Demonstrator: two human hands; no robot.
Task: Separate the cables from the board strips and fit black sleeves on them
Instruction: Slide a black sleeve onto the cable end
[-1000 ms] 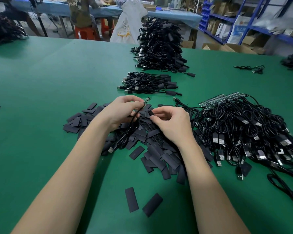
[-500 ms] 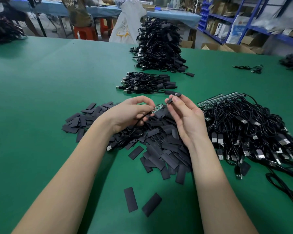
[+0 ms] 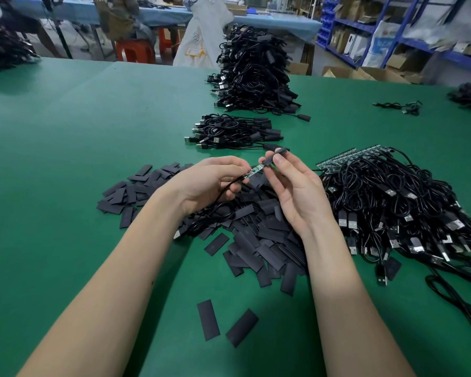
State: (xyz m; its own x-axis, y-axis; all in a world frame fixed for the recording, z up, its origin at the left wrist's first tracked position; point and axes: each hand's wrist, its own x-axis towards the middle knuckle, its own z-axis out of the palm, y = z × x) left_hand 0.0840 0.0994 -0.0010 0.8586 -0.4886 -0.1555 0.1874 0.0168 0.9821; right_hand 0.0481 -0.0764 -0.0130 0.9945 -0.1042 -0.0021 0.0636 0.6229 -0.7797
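Observation:
My left hand pinches a black cable just behind its small green board end, and the cable trails down to a USB plug by my left wrist. My right hand pinches a black sleeve between thumb and fingertips, its mouth touching the tip of the board. Under both hands lies a heap of flat black sleeves. To the right sits a tangle of cables attached to green board strips.
Behind my hands lie a small bundle of sleeved cables and a tall stack of them. Two loose sleeves lie near the front on the green table. A person sits at a far blue table.
My right hand picked a sleeve from the heap, lifted it and brought it to the tip of the board that my left hand holds. Both hands rose slightly off the heap.

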